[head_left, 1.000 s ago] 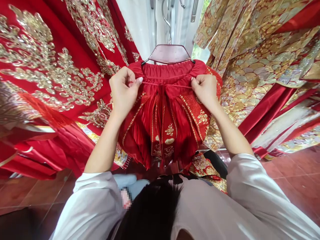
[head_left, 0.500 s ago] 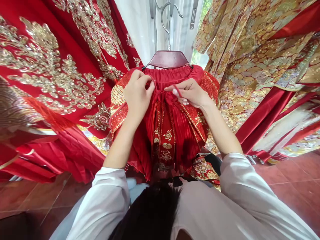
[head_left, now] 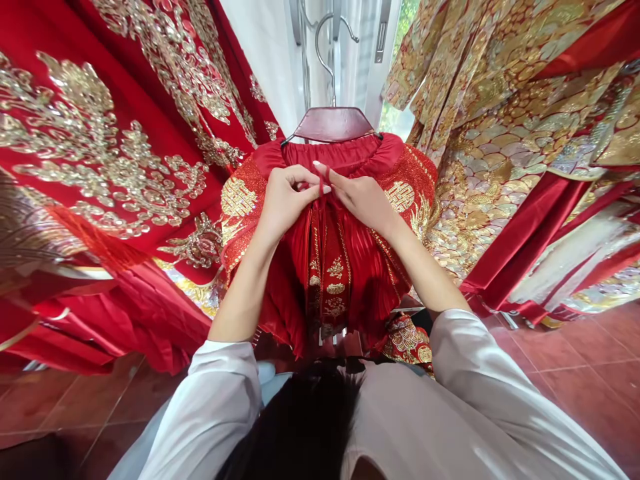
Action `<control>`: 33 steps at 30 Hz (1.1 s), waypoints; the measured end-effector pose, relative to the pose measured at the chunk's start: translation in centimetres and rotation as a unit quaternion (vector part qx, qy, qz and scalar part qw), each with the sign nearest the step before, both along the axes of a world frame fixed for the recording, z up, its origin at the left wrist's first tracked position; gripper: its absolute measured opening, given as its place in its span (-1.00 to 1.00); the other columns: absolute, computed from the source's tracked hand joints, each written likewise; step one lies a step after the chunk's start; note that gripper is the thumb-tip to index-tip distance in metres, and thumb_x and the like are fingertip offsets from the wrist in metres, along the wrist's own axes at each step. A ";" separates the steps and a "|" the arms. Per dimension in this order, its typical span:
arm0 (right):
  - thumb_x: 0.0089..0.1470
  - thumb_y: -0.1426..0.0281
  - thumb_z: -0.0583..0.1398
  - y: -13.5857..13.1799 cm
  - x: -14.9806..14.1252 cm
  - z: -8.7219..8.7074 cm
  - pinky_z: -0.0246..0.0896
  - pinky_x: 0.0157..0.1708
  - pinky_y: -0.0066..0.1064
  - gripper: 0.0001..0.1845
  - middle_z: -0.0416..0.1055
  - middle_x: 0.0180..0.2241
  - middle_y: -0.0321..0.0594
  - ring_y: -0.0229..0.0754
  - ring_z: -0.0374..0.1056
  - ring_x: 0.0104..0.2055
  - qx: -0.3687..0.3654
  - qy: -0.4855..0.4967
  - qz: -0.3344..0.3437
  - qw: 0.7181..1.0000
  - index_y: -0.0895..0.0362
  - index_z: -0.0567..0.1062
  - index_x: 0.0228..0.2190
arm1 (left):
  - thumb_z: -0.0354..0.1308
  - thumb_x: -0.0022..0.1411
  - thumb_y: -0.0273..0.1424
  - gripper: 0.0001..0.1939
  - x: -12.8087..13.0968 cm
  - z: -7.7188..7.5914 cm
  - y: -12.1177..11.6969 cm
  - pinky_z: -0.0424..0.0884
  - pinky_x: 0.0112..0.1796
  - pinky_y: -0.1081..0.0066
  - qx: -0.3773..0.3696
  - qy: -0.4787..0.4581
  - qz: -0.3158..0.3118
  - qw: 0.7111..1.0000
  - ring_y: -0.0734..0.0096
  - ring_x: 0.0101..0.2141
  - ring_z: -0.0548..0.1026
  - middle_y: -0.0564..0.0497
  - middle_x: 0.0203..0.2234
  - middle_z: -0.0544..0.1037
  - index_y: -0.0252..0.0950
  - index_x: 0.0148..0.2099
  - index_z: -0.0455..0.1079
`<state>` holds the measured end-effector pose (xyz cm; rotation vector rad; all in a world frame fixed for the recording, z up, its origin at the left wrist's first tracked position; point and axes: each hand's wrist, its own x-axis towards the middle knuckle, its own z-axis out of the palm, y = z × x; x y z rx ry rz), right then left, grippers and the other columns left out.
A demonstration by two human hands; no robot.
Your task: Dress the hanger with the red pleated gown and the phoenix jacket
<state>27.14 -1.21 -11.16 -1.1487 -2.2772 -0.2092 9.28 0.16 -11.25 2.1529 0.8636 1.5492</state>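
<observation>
A red pleated skirt (head_left: 330,267) with gold embroidery hangs from a dark red hanger (head_left: 331,124) with a metal hook. My left hand (head_left: 286,200) and my right hand (head_left: 361,197) meet at the middle of its waistband. Both pinch a thin red drawstring (head_left: 324,179), whose strands stand up between my fingertips. Two more strands of the string hang down the front pleats under my hands.
A red garment with heavy gold embroidery (head_left: 115,153) hangs close on the left. A gold patterned robe with red lining (head_left: 520,133) hangs on the right. Reddish floor tiles (head_left: 575,373) lie below. A window frame (head_left: 350,47) is behind the hanger.
My hands were apart, pulling the drawstring taut across the waistband. They have come together at the centre and now pinch the string between them.
</observation>
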 end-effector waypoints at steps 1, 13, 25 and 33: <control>0.26 0.43 -0.05 0.0 -0.3 -0.1 0.12 -0.28 -0.55 -0.46 0.48 -0.32 -0.24 -0.32 0.32 -0.35 0.012 -0.013 -0.017 1.000 0.04 0.15 0.26 | 0.28 0.05 -0.40 -0.86 0.1 -0.1 0.0 0.26 -0.48 0.46 0.009 0.010 0.008 1.000 0.52 -0.54 0.31 0.06 -0.56 0.43 -0.29 -0.49 0.41; 0.30 0.40 -0.10 0.8 -0.6 -1.4 0.04 -0.30 -0.51 -0.60 0.40 -0.31 -0.20 -0.30 0.28 -0.29 0.057 0.013 -0.011 0.998 0.10 0.47 -0.03 | 0.10 0.10 -0.55 -0.92 0.9 -1.6 -0.1 0.38 -0.20 0.36 0.090 0.112 0.123 0.982 0.36 -0.22 0.42 -0.04 -0.24 0.44 -0.29 -0.41 0.28; 0.02 0.47 0.02 0.3 0.1 -2.1 0.08 -0.34 -0.38 -0.88 0.33 -0.35 -0.12 -0.19 0.24 -0.31 0.043 0.097 -0.130 0.986 0.18 0.35 -0.45 | 0.11 0.14 -0.52 -0.92 -1.7 -2.9 -1.5 0.36 -0.13 0.19 0.106 0.086 0.237 0.962 0.20 -0.19 0.41 -0.07 -0.31 0.38 -0.28 -0.36 0.25; 0.13 0.27 -0.02 0.3 -0.9 -2.4 -0.01 -0.62 -0.53 -0.85 0.26 -0.43 -0.31 -0.41 0.21 -0.60 -0.248 0.451 0.145 0.845 0.11 0.17 -0.35 | 0.08 0.18 -0.46 -0.90 -1.1 -2.2 -1.0 0.25 -0.54 0.52 -0.034 -0.032 0.044 0.998 0.56 -0.58 0.32 0.08 -0.55 0.39 -0.25 -0.37 0.20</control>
